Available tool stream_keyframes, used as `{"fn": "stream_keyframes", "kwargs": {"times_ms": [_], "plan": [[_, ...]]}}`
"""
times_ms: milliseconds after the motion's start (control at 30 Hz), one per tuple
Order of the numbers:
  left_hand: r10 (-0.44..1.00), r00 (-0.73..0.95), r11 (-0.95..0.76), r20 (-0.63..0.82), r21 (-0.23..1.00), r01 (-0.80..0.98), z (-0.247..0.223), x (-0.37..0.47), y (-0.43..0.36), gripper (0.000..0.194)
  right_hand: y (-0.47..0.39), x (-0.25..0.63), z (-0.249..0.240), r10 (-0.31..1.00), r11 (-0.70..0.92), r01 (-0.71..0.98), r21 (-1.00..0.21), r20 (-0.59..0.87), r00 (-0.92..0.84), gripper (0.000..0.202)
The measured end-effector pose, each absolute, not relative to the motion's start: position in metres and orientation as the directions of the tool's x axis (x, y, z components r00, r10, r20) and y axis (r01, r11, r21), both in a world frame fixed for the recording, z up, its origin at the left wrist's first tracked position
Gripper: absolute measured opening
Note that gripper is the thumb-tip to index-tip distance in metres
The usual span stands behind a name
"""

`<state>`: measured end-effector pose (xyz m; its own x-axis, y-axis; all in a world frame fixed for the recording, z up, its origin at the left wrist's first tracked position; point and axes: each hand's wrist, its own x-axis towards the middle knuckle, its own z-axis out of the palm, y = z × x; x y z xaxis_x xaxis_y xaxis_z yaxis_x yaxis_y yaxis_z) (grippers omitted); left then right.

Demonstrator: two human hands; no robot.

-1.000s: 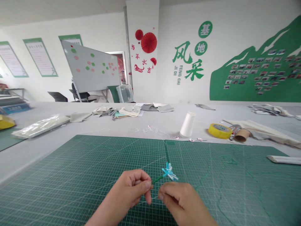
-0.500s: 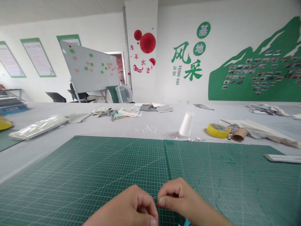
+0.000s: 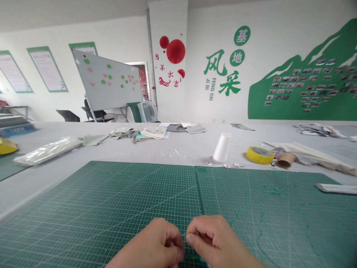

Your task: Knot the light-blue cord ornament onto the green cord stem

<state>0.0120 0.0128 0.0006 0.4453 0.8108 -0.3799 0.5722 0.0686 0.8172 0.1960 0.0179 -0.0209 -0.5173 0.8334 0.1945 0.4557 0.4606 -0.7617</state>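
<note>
Surface: grey tabletop [image 3: 134,152], gridded green cutting mats [image 3: 111,201] across the lower frame. Room: white wall [image 3: 217,22] behind; whiteboard [image 3: 108,95] at upper left.

Grip: the left hand [image 3: 158,243], lower centre, had its fingers curled nearly closed; the right hand [image 3: 214,238], just beside it, had thumb and forefinger pinched together. Could not tell what either had hold of. A blue-green piece [image 3: 205,264], mostly hidden, showed at the bottom edge against the right hand.

Counts: two large mats, edges meeting near centre; one white thread cone [image 3: 222,148], upright, right of centre; one yellow tape roll [image 3: 260,155] and one cardboard tube [image 3: 285,160] farther right; three posters [image 3: 47,70] at upper left; three red paper fans [image 3: 175,51], top centre.

Writing: green lettering [image 3: 229,83] at upper right read 基地风采, "JI DI", "FENG CAI". Tape print too small to read.
</note>
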Motion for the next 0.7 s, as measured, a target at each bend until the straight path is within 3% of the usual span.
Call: {"fn": "stream_keyframes", "kwargs": {"times_ms": [167,300,700], "plan": [[0.886,0.358,0.056,-0.296,0.833,0.551,-0.008,0.008,0.018,0.016,0.010,0.193,-0.024,0.674,0.738,0.499,-0.455,0.471,-0.568,0.026],[0.925,0.308,0.039,-0.221,0.863,0.503,-0.011,0.005,0.022,0.015,0.008,0.193,-0.029,0.567,0.798,0.569,-0.201,0.571,-0.594,0.030],[0.918,0.305,0.173,-0.254,0.948,0.268,-0.001,0.000,0.026,0.018,0.011,0.189,-0.042,0.500,0.762,0.648,-0.013,0.648,-0.575,0.025]]}}
